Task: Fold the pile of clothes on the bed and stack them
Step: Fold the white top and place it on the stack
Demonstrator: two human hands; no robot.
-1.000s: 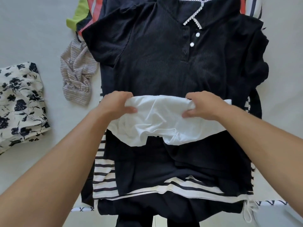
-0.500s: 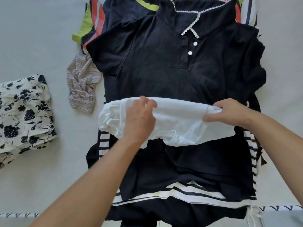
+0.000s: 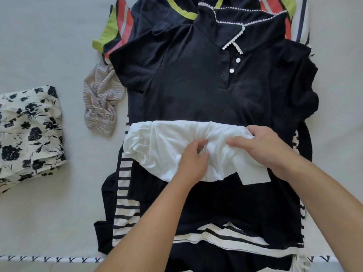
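A white garment lies partly folded across the pile of clothes, on top of a black polo shirt with white trim and buttons. My left hand sits on the garment's middle, fingers curled into the cloth. My right hand grips its right end, which is drawn in toward the centre. Under the polo lie a black-and-white striped piece and more dark clothes.
A folded white cloth with black flowers lies at the left on the pale bed sheet. A crumpled grey-striped piece sits beside the pile. Bright green, red and navy clothes show at the far end. The bed's stitched edge runs along the bottom.
My right hand has carried the garment's right end inward toward the middle. My left hand has shifted right along the cloth to meet it. The view has moved back a little.
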